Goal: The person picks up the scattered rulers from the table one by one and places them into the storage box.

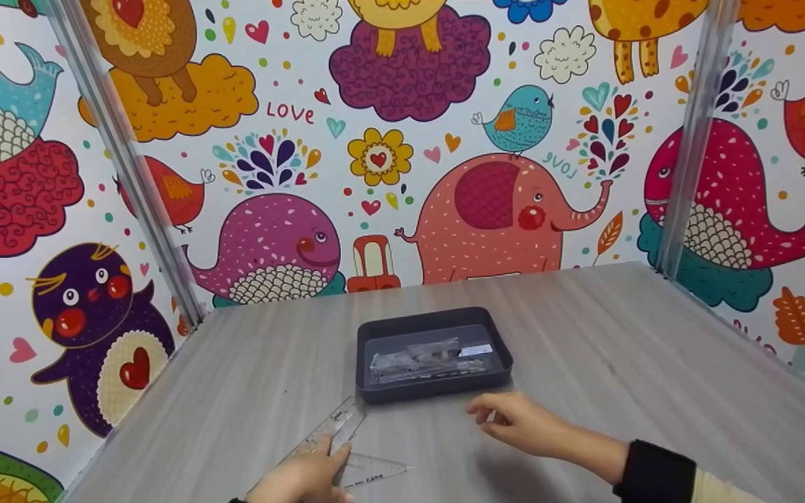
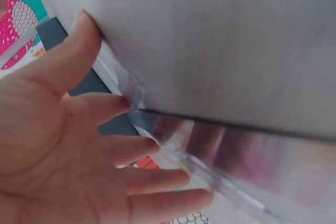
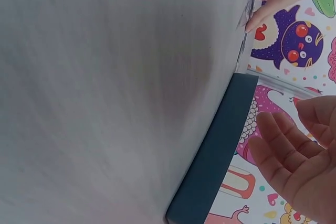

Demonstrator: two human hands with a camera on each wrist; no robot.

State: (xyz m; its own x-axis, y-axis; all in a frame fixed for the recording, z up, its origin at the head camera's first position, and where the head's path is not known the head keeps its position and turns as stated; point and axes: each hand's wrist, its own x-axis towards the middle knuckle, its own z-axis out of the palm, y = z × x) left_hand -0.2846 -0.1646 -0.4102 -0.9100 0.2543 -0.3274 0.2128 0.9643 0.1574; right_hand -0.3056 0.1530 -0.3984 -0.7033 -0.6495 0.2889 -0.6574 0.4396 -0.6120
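A dark grey tray [image 1: 367,388] sits mid-table and holds clear plastic-wrapped items [image 1: 430,358]. In front of it lie a clear ruler [image 1: 338,423] and a clear set square [image 1: 374,472]. My left hand [image 1: 308,471] rests on them at the near edge, its straight fingers touching the ruler's edge [image 2: 132,85]. My right hand [image 1: 514,420] hovers just in front of the tray's near wall [image 3: 215,150], fingers relaxed and holding nothing. In the right wrist view, the right hand [image 3: 296,156] shows an empty palm beside the tray.
The grey wood-grain table [image 1: 654,363] is closed in by walls with colourful cartoon animals [image 1: 500,216]. Metal posts stand at the back left corner [image 1: 137,181] and back right corner [image 1: 685,161].
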